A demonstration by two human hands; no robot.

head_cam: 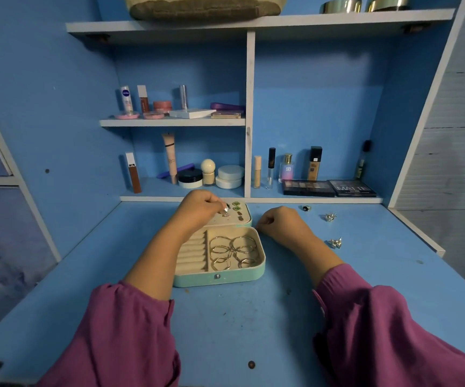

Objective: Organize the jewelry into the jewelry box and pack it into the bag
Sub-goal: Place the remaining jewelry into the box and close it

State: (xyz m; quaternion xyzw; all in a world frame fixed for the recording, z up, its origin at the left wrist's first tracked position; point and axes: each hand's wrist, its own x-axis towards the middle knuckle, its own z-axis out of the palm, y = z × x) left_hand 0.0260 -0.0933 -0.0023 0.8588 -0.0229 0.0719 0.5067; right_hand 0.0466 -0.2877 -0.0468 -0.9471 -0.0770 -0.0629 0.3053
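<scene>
Pinched in our left hand point(201, 204) grip is a small silver earring point(226, 209), held over the open lid point(243, 216) of the mint jewelry box point(220, 277) at mid-desk. Green studs point(236, 206) sit pinned in that lid. Gold bangles point(232, 251) lie in the box's right compartment, beside the ring rolls point(191, 254). Our right hand point(280, 223) rests on the desk point(253, 325) just right of the box, fingers curled; we cannot tell whether it holds anything. Farther right lie a dark ring point(306, 208) and two silver pieces point(330, 217).
</scene>
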